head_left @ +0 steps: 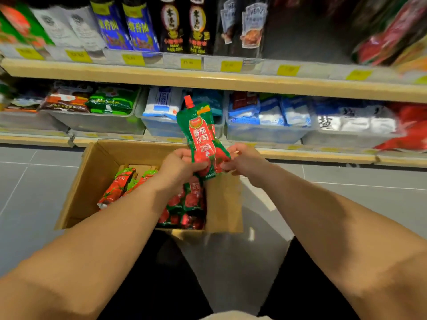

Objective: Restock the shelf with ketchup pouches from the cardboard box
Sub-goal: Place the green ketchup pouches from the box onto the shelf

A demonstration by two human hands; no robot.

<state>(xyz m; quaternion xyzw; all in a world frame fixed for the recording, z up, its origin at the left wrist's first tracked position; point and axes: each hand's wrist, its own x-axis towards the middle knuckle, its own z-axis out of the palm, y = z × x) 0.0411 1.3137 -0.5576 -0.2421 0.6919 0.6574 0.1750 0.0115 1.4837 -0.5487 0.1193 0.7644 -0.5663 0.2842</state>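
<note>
A green and red ketchup pouch [201, 135] with a red spout stands upright in the air above the open cardboard box [92, 172]. My left hand [180, 168] grips its lower left edge and my right hand [245, 163] grips its lower right edge. Several more ketchup pouches [187, 206] lie in the box on the grey floor, some partly hidden under my left forearm. The pouch is held in front of the lower shelf [300, 154].
Clear bins [101, 124] on the lower shelf hold green, blue and white packets. The upper shelf [208, 80] carries dark bottles and yellow price tags, with red pouches [388, 40] at its far right. A box flap [223, 204] stands up at the right. My dark-clothed knees are below.
</note>
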